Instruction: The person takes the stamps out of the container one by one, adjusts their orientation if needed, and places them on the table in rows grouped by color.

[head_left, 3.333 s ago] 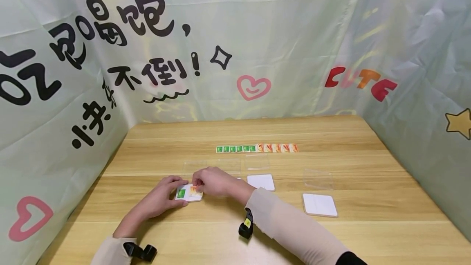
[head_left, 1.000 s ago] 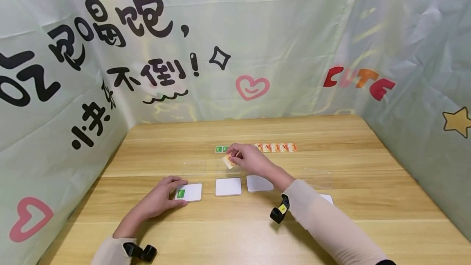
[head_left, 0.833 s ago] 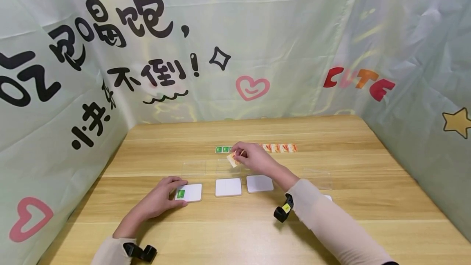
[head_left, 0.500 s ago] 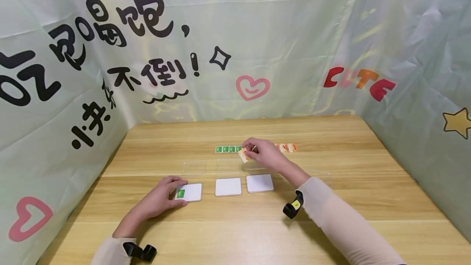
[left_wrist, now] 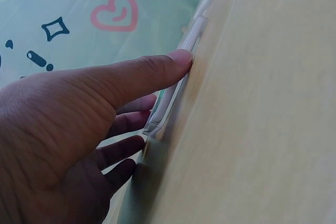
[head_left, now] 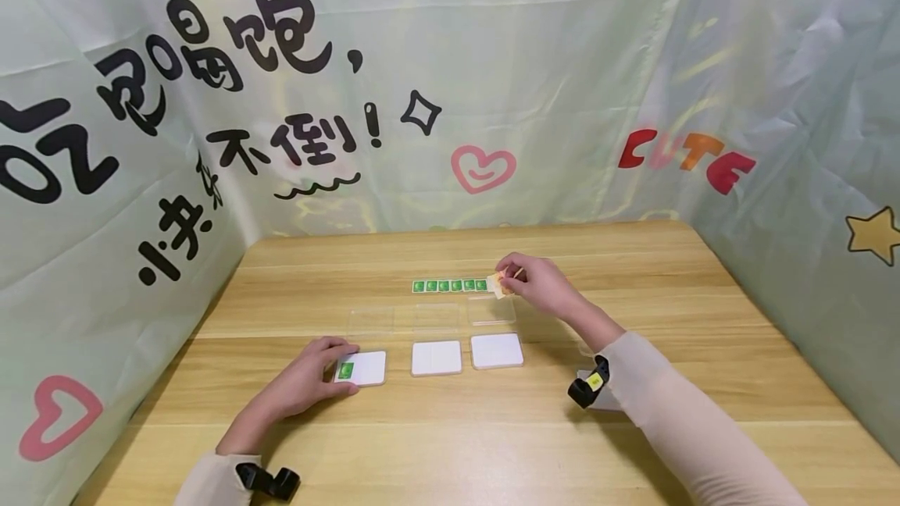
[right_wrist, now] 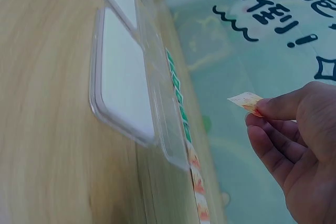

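Note:
My left hand (head_left: 305,377) holds the left end of a shallow clear box of white cards (head_left: 369,368), thumb on the near edge and fingers on the far edge. A small green-printed paper piece (head_left: 345,371) lies at that box's left side. Over the back of the table my right hand (head_left: 544,285) pinches a small orange-and-white printed paper piece (right_wrist: 244,99) between thumb and forefinger. It overlaps the right end of a row of green pieces (head_left: 451,286) in the head view. Orange pieces (right_wrist: 197,179) continuing that row show in the right wrist view; the hand hides them from the head.
Two more boxes of white cards, one in the middle (head_left: 436,358) and one to its right (head_left: 496,351), lie flat. Another box (head_left: 606,399) is partly hidden by the right wrist. Clear plastic lids (head_left: 491,310) lie behind them. Printed cloth walls (head_left: 562,100) surround the wooden table (head_left: 422,443).
My right hand has lifted the orange piece off the left box and carried it back and rightward to the row. The green piece and my left hand have stayed in place.

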### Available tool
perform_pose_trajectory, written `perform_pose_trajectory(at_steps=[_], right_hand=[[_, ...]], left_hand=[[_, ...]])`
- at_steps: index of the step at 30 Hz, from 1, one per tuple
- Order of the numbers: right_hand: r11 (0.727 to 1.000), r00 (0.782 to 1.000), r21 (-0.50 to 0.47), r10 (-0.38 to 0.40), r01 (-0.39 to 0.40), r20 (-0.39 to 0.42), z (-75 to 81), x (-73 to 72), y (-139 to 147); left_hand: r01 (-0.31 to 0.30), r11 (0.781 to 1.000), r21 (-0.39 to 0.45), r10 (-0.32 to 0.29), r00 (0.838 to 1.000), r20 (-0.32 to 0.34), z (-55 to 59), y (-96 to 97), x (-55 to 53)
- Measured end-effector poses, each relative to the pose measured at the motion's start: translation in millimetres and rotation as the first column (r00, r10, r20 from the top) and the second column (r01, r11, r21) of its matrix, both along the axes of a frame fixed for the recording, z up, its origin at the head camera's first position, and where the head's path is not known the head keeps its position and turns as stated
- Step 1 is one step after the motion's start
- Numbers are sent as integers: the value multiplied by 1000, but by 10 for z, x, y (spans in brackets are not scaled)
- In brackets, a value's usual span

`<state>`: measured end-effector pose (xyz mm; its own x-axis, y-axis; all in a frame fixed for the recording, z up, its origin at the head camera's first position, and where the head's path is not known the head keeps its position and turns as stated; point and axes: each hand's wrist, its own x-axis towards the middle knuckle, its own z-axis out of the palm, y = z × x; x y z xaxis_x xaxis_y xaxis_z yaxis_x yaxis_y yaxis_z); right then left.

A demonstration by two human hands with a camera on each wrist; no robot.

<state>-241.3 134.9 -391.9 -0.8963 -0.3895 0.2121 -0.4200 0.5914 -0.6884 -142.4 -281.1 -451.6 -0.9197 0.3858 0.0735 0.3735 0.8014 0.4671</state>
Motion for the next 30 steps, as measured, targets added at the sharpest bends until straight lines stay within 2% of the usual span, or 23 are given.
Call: perform_pose_trajectory(at_steps=[30], right_hand=[[994,994,-27,-110,110,24,-106,-129,651]], left_hand=[[-8,1000,-7,8,1000,4,-16,-11,-7]])
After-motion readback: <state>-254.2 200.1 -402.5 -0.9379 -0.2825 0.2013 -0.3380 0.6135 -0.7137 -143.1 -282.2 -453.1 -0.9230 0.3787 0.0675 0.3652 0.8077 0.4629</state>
